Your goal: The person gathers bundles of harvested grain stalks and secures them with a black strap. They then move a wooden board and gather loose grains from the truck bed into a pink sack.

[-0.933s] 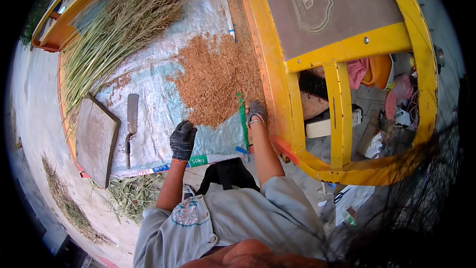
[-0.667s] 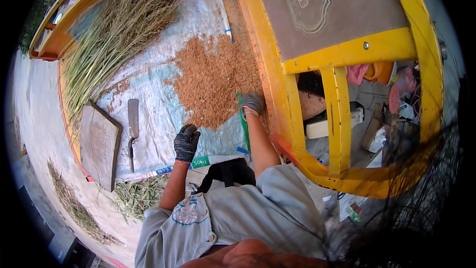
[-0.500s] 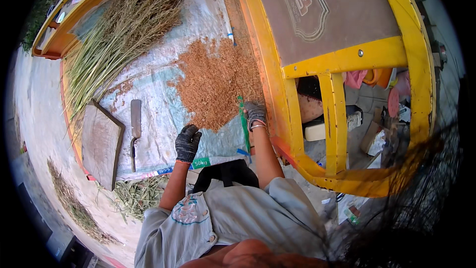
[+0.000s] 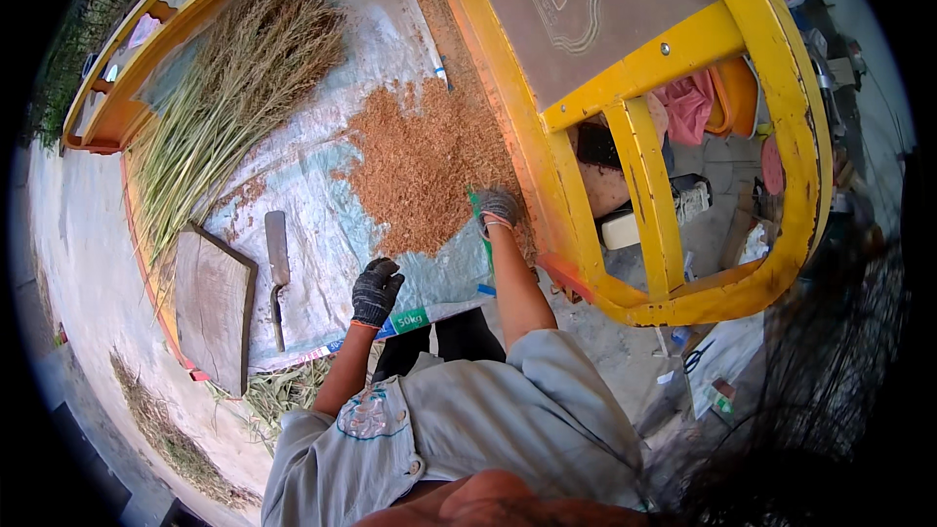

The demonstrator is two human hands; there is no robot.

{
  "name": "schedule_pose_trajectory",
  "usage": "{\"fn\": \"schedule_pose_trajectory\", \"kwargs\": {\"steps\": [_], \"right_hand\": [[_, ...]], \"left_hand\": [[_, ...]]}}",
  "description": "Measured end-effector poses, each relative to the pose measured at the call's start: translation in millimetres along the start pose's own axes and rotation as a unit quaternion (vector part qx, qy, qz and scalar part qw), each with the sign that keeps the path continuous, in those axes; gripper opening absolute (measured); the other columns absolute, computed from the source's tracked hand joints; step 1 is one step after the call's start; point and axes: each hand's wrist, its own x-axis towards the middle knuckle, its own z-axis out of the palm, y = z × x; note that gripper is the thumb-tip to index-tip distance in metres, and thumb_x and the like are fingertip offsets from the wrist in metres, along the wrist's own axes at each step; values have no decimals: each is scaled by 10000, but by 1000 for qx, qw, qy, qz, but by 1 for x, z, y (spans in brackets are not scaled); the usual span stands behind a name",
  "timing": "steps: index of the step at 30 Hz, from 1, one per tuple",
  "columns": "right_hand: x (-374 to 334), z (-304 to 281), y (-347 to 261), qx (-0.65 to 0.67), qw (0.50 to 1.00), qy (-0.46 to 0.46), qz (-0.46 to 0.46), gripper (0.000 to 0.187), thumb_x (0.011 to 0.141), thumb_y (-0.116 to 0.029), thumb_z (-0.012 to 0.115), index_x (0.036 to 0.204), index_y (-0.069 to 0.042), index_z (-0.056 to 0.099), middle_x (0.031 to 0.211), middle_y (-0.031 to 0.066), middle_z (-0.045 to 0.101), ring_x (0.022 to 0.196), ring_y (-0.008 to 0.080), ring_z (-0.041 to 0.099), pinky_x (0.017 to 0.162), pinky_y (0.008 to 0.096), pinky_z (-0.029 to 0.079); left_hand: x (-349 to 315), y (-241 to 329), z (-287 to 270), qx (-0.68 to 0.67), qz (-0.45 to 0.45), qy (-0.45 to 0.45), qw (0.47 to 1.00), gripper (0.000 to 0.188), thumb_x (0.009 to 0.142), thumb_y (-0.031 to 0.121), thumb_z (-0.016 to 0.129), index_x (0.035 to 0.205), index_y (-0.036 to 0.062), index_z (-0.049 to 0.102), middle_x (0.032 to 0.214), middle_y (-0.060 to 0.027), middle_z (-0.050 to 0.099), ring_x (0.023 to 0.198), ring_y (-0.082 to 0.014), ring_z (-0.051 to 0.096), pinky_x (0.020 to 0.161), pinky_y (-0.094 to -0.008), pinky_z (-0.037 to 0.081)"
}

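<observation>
A mound of reddish-brown grain or seed (image 4: 420,161) lies on a white and pale-blue woven plastic sheet (image 4: 312,181). My right hand (image 4: 500,207), in a dark grey glove, is closed on the green-striped right edge of the sheet, beside the mound. Close to the sheet's near edge, my left hand (image 4: 377,293) wears a similar glove; its thumb stands apart from the fingers and nothing shows in it. A long-bladed cleaver (image 4: 278,268) lies to its left, next to a thick wooden board (image 4: 210,307).
Bundled seed-headed stalks (image 4: 244,68) lie at the far left of the sheet. A yellow metal frame (image 4: 639,195) with a brown panel (image 4: 595,15) rises on the right. Beyond it are scissors (image 4: 695,359) and a pink bag (image 4: 686,105). Cut leaves (image 4: 283,392) lie by the board.
The view has shifted, so the frame sits further left. My right hand has moved slightly up along the sheet's edge; my left hand stays near the sheet's front edge.
</observation>
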Motion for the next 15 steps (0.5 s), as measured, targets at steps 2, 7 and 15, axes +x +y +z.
{"fn": "schedule_pose_trajectory", "kwargs": {"steps": [2,7,15], "right_hand": [[-13,-7,10,111,993,-40,-9,208,846,-256,544,904,-66,605,819,149,640,573,258,606,481,454,481],[-66,-16,26,509,858,-58,43,48,818,-177,588,847,-142,603,552,31,522,368,133,423,326,274,363],[-122,-1,135,-149,889,257,-347,277,856,-261,445,946,-66,619,930,175,622,912,369,572,818,428,458]], "left_hand": [[-7,-1,-11,-19,-22,-24,999,208,703,107,688,898,51,640,933,-147,621,796,-283,624,695,-350,503],[-11,-10,-40,-16,-11,-32,999,172,696,99,684,858,57,641,908,-146,622,817,-299,616,690,-360,500],[-9,-38,-67,-7,51,-39,998,217,681,136,714,862,55,627,923,-134,614,658,-262,618,658,-357,495]]}}
